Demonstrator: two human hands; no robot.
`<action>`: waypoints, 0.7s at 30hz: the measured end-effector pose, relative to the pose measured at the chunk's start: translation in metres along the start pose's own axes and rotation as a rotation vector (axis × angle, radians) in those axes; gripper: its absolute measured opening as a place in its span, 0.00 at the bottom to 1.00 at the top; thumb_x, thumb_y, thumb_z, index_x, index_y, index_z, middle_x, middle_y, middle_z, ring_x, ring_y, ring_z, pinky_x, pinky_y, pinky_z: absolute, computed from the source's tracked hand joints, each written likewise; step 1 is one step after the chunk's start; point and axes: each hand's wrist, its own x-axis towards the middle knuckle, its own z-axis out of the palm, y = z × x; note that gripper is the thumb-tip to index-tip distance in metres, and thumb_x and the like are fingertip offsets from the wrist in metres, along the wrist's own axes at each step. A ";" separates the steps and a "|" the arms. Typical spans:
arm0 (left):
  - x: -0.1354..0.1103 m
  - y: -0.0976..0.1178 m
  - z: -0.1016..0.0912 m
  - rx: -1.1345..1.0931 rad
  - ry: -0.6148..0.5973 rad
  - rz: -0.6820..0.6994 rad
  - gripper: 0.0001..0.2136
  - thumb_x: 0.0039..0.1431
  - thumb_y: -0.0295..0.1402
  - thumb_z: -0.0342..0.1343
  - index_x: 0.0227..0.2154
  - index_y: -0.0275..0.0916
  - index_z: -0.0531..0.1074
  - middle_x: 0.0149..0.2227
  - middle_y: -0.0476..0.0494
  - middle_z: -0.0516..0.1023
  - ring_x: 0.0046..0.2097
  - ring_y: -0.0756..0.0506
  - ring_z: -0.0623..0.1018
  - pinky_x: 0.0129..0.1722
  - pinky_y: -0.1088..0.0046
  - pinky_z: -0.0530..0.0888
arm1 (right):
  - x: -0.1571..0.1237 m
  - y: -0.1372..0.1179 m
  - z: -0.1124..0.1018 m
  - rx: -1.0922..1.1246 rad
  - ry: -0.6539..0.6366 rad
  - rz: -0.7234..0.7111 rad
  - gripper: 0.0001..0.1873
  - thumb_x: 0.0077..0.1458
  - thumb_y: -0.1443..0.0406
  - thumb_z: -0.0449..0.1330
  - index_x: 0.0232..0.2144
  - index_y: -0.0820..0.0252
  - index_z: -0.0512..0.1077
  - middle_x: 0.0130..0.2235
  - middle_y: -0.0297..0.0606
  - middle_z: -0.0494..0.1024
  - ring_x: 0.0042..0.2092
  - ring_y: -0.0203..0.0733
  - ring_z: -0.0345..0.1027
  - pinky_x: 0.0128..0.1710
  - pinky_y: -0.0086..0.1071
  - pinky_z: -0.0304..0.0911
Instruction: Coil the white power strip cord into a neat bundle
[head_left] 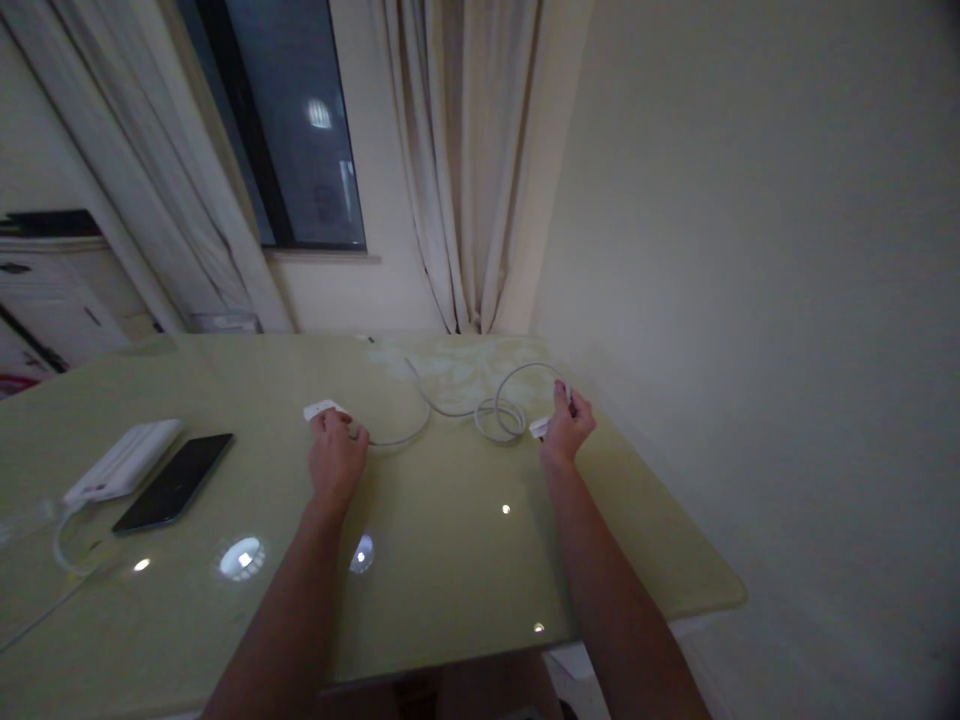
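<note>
Plainly, the white cable (450, 408) lies looped on the desk (450, 580), one end in each hand. The left hand (335, 455) has its fingers (354, 432) curled shut on the cable just behind a flat plug (321, 410). The right hand (568, 428) pinches the other end, beside the small coil. Gripping at the ends rather than mid-cord, with the coil kept flat, looks the safest way to avoid kinks. Left of the cable sit a phone (174, 480) and a power bank (124, 460). No writing is legible.
</note>
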 end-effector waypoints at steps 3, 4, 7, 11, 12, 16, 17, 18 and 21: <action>0.002 -0.002 0.003 -0.157 0.158 0.055 0.25 0.54 0.24 0.57 0.56 0.33 0.64 0.64 0.25 0.60 0.67 0.33 0.63 0.62 0.52 0.70 | -0.009 -0.010 0.005 -0.007 -0.001 -0.034 0.26 0.57 0.45 0.61 0.33 0.64 0.78 0.26 0.29 0.63 0.30 0.36 0.52 0.31 0.30 0.53; 0.004 -0.002 0.004 -0.215 0.211 0.072 0.28 0.54 0.24 0.57 0.59 0.32 0.62 0.66 0.23 0.57 0.70 0.33 0.58 0.64 0.53 0.67 | -0.011 -0.012 0.006 -0.025 -0.029 -0.058 0.25 0.57 0.46 0.61 0.33 0.64 0.78 0.26 0.29 0.64 0.29 0.36 0.52 0.31 0.30 0.53; 0.010 -0.003 0.008 -0.515 0.273 -0.047 0.34 0.54 0.25 0.61 0.64 0.34 0.56 0.67 0.23 0.58 0.69 0.35 0.63 0.64 0.55 0.68 | -0.015 -0.017 0.005 -0.120 -0.065 -0.140 0.24 0.58 0.47 0.61 0.32 0.63 0.78 0.26 0.31 0.65 0.30 0.37 0.54 0.32 0.31 0.55; 0.020 -0.012 0.014 -0.968 0.161 -0.333 0.23 0.53 0.25 0.61 0.53 0.36 0.69 0.53 0.32 0.77 0.51 0.44 0.81 0.56 0.63 0.76 | -0.016 -0.017 0.002 -0.243 -0.081 -0.211 0.23 0.60 0.48 0.60 0.29 0.61 0.77 0.26 0.32 0.67 0.30 0.38 0.56 0.34 0.33 0.55; 0.022 -0.014 0.016 -1.001 0.158 -0.371 0.19 0.52 0.25 0.61 0.49 0.36 0.71 0.48 0.36 0.79 0.48 0.46 0.82 0.53 0.65 0.77 | -0.016 -0.016 0.001 -0.261 -0.073 -0.217 0.22 0.60 0.48 0.60 0.29 0.61 0.77 0.26 0.33 0.67 0.30 0.39 0.57 0.35 0.33 0.56; 0.021 -0.016 0.016 -0.971 0.195 -0.381 0.16 0.56 0.30 0.61 0.48 0.39 0.71 0.39 0.43 0.80 0.37 0.50 0.81 0.44 0.71 0.78 | -0.010 -0.008 -0.001 -0.273 0.027 -0.186 0.21 0.61 0.49 0.58 0.31 0.61 0.77 0.30 0.39 0.73 0.34 0.43 0.63 0.40 0.36 0.59; 0.020 -0.014 0.014 -0.945 0.205 -0.336 0.16 0.59 0.31 0.59 0.50 0.39 0.69 0.39 0.44 0.80 0.36 0.51 0.81 0.43 0.71 0.78 | -0.008 -0.006 -0.002 -0.259 0.059 -0.168 0.21 0.61 0.49 0.58 0.33 0.61 0.77 0.32 0.41 0.75 0.36 0.44 0.65 0.42 0.37 0.60; 0.019 -0.011 0.012 -0.904 0.229 -0.277 0.15 0.62 0.32 0.56 0.52 0.39 0.68 0.40 0.44 0.80 0.35 0.51 0.80 0.43 0.71 0.78 | -0.006 -0.005 -0.003 -0.237 0.088 -0.149 0.21 0.61 0.50 0.57 0.34 0.61 0.76 0.35 0.43 0.76 0.39 0.46 0.67 0.43 0.37 0.61; 0.016 -0.002 0.001 -0.718 0.402 -0.122 0.12 0.67 0.36 0.50 0.51 0.40 0.66 0.41 0.44 0.78 0.34 0.51 0.79 0.41 0.71 0.76 | 0.000 -0.004 -0.006 -0.101 0.146 -0.073 0.20 0.61 0.51 0.54 0.38 0.62 0.75 0.38 0.45 0.78 0.41 0.46 0.70 0.44 0.38 0.63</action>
